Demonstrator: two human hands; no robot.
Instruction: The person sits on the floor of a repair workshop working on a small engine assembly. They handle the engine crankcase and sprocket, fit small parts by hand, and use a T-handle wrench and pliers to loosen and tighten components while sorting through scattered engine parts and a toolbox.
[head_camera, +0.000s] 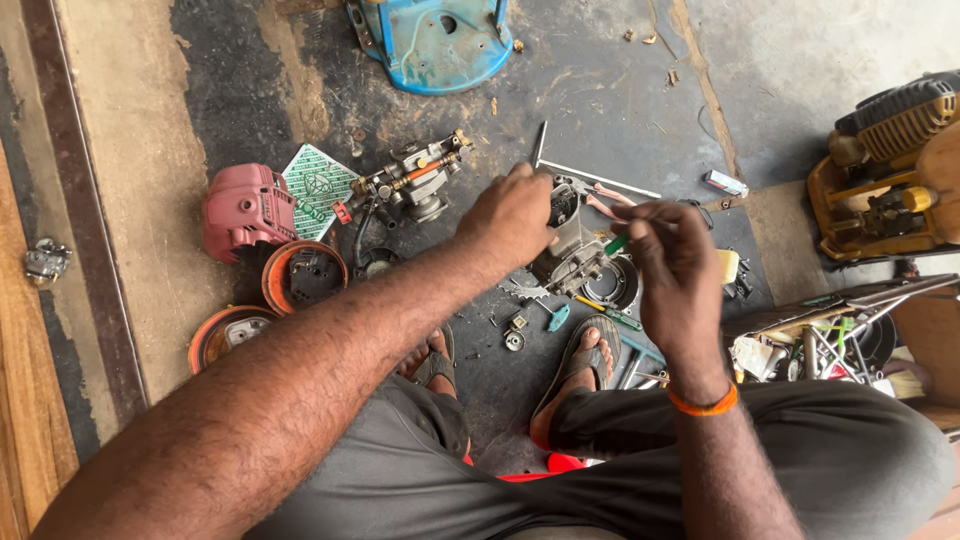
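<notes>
While left hand (515, 212) clamps the grey engine casing (572, 250) upright over the oily floor (590, 90) to steady it, right hand (672, 262) pinches a green-handled tool (616, 244) at its side, loose parts (515, 330) within reach by the feet.

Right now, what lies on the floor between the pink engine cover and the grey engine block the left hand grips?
In the head view, between the pink cover and the engine block under the left hand lie a green patterned packet and a metal carburettor assembly.
</notes>
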